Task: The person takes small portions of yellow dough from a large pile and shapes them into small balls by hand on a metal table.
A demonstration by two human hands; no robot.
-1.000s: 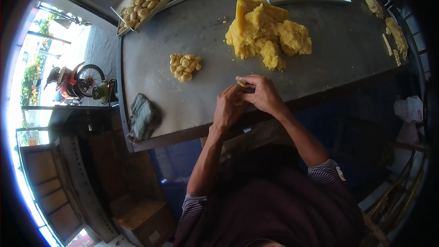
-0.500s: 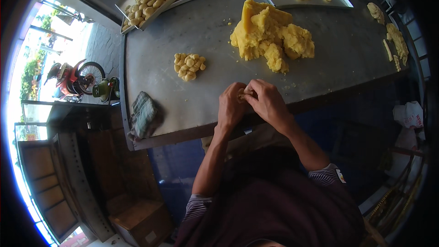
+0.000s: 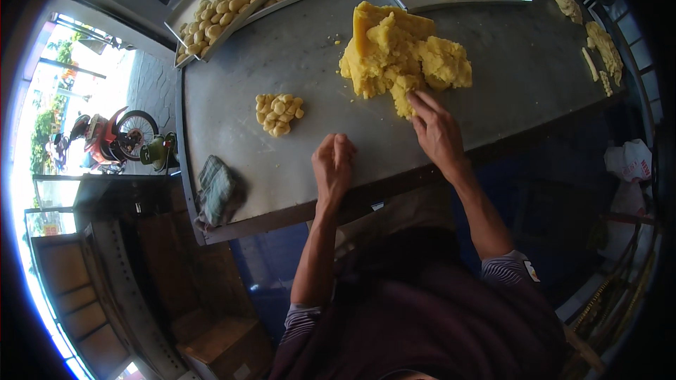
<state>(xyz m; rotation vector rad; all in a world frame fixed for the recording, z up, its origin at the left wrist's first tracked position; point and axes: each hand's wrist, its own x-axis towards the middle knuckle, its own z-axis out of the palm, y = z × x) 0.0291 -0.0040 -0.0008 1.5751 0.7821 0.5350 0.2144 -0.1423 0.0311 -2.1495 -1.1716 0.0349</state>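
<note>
A big lumpy mound of yellow paste (image 3: 391, 49) sits on the metal-topped table. My right hand (image 3: 438, 130) reaches to the mound's near lower edge, its fingers stretched out and the fingertips against the paste. To its left, close to the table's front edge, my left hand (image 3: 333, 165) is closed with the fingers curled in. Whatever lies inside that hand is hidden. A cluster of small pale dough balls (image 3: 279, 114) rests on the table beyond and left of my left hand.
Trays of round dough pieces (image 3: 243, 0) stand at the far left, and another tray (image 3: 468, 1) holds a few at the back. Dough strips (image 3: 604, 53) lie far right. A folded cloth (image 3: 217, 186) is at the left front corner. A motorcycle (image 3: 116, 134) stands outside.
My hands were together, pinching a small pale piece. They have parted: the right moved forward to the yellow paste, while the left shifted slightly left and closed. The whole view shifted a little.
</note>
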